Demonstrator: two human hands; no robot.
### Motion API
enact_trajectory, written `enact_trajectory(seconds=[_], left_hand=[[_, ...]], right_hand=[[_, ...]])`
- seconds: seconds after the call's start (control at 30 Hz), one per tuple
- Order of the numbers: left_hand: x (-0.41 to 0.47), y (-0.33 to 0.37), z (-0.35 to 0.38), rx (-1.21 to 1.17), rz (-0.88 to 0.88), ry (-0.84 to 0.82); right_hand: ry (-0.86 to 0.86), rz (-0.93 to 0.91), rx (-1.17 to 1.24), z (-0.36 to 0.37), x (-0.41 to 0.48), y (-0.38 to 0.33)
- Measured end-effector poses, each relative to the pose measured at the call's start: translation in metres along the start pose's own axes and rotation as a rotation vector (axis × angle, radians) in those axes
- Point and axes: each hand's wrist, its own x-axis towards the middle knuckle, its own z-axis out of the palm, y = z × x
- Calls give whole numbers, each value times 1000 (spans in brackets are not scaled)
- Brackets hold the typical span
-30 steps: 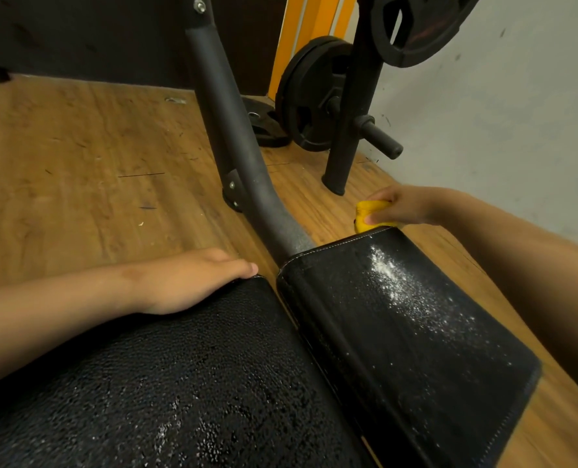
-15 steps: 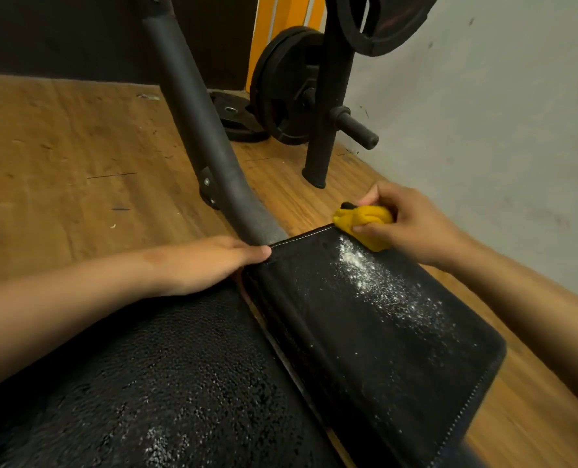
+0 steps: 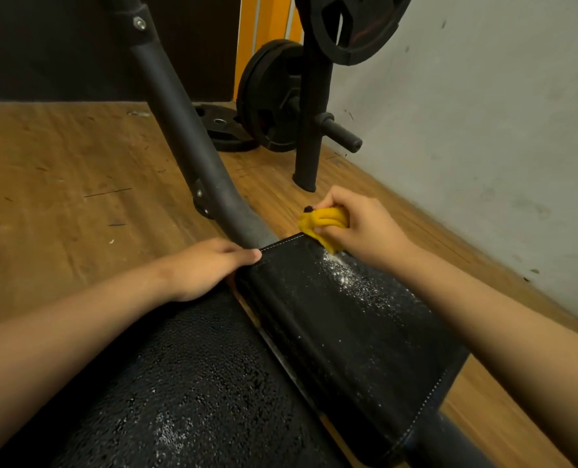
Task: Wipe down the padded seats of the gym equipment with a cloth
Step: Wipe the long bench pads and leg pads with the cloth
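Note:
A black padded seat with white stitching runs from centre to lower right, and white foam speckles its top. My right hand is closed on a bunched yellow cloth that touches the pad's far corner. A second, larger black pad with wet droplets fills the lower left. My left hand lies flat, fingers together, on the far end of that larger pad, its fingertips reaching the smaller seat's edge.
A dark metal frame tube rises from the pads toward the top left. A weight-plate rack with black plates stands behind, near a grey wall. One plate lies on the wooden floor.
My right hand has brought the yellow cloth from beyond the pad's far edge onto its far corner. The left hand has slid slightly forward to the seat's edge. The view has shifted.

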Motion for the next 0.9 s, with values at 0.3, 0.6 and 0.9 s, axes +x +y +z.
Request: enact_trajectory(seconds=[0.3, 0.6, 0.9], left_hand=[[4, -4, 0, 1, -12, 22], [4, -4, 1, 12, 2, 31], [7, -7, -1, 36, -24, 69]], right_hand=[[-65, 108, -202, -29, -2, 22], [-145, -70, -51, -15, -63, -10], [44, 187, -191, -22, -36, 23]])
